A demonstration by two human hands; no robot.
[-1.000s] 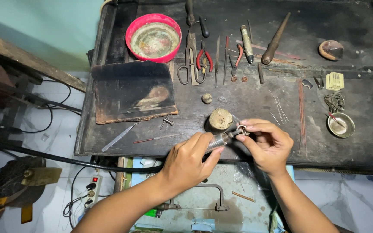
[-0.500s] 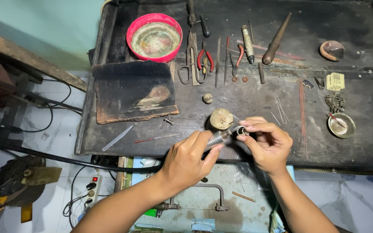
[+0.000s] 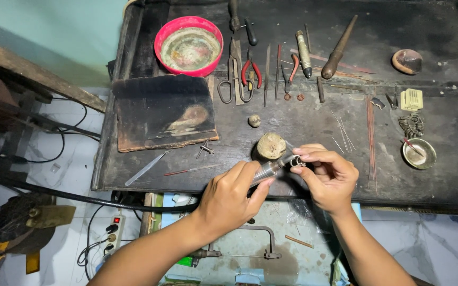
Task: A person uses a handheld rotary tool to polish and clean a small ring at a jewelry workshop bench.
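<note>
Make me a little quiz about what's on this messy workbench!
1. True or false: the left hand holds a slim metal tool.
2. What colour is the bowl at the back? A blue, B pink, C green.
3. Which hand pinches a small piece at the tool's tip?

Key: 1 true. 2 B. 3 The right hand.

Soft, even daylight, faint shadows, sharp focus, slight wide-angle bending at edges.
</note>
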